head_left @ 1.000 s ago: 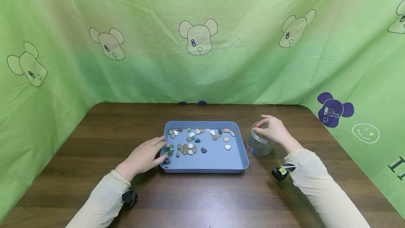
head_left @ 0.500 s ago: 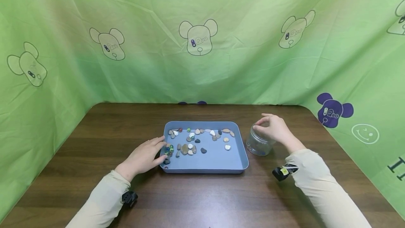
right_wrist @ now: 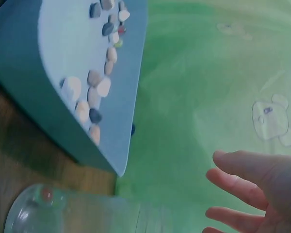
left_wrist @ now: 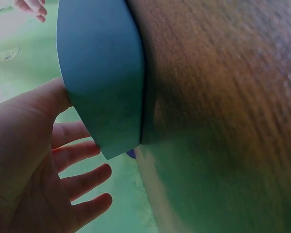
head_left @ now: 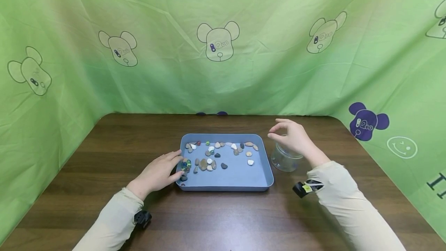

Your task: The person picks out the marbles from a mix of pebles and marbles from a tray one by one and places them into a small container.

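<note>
- The tray (head_left: pixel 240 176) lies flat on the brown desk (head_left: pixel 216 220) in front of me: blue, rectangular, with rounded corners and low, smooth walls.
- Stones are scattered over its floor, mostly toward the left and the back: a broad brown one (head_left: pixel 203 164), a dark one (head_left: pixel 224 165), a white one (head_left: pixel 251 162) toward the right, others grey or tan.
- Small marbles lie among them; I see a red one (head_left: pixel 198 143) and a bright green one (head_left: pixel 207 143) near the back wall, and a little cluster (head_left: pixel 188 163) by the left wall.
- My left hand (head_left: pixel 156 173) is relaxed, its fingers spread and straight, touching the tray at its left rim.
- Just right of the tray stands the jar (head_left: pixel 285 162), upright, round and clear; from my right wrist, something small, round and reddish shows near its base.
- My right hand (head_left: pixel 294 138) hangs above the jar's mouth, fingers loosely bent, the thumb apart from them, pointing toward the tray.
</note>
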Demonstrator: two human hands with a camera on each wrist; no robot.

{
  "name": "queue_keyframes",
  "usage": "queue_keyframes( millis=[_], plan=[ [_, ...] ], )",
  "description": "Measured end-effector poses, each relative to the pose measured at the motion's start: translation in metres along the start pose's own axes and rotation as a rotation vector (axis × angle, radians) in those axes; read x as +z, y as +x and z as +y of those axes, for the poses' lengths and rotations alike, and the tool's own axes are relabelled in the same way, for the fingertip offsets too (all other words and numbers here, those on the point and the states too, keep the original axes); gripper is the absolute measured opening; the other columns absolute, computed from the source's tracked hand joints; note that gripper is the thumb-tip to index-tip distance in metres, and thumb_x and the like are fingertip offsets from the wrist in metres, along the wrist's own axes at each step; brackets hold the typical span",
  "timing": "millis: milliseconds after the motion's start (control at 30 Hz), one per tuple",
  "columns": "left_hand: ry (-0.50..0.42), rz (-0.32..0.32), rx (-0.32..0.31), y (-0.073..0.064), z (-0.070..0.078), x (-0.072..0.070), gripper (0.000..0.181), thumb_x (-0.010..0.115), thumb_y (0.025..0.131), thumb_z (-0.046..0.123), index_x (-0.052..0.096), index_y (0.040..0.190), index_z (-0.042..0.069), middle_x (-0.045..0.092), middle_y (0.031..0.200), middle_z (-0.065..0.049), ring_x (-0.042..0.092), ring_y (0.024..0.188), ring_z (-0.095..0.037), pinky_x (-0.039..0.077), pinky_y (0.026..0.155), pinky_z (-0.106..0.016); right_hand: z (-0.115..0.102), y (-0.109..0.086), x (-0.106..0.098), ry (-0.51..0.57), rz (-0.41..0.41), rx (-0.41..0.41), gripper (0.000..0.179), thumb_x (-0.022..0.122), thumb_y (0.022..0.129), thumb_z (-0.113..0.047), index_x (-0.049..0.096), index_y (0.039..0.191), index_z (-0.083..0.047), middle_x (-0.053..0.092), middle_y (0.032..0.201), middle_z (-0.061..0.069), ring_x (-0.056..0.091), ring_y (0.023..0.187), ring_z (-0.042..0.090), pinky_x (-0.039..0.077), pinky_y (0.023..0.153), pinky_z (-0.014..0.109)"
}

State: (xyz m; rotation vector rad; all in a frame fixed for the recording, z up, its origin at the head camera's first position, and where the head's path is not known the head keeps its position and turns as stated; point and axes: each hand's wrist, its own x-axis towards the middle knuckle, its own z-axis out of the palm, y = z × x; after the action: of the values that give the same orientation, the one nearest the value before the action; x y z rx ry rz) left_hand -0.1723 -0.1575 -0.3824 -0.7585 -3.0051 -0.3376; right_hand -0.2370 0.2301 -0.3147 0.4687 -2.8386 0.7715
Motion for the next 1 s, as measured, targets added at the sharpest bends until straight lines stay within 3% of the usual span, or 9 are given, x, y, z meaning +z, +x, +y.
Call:
queue_keyframes(
  millis=[1000],
  plan=[
    [0.012, 0.019, 0.009, 0.000, 0.000, 0.001, 0.046, 0.058, 0.090, 0.032, 0.057, 0.125, 0.001, 0.048, 0.140, -0.019, 0.047, 0.128, -0.034, 0.038, 0.106, -0.047, -0.044, 0.035, 0.046, 0.111, -0.083, -0.098, 0.015, 0.068, 0.084, -0.017, 0.071, 0.094, -0.005, 0.051, 0.135, 0.022, 0.046, 0.126, 0.040, 0.036, 0.106, 0.053]
  ],
)
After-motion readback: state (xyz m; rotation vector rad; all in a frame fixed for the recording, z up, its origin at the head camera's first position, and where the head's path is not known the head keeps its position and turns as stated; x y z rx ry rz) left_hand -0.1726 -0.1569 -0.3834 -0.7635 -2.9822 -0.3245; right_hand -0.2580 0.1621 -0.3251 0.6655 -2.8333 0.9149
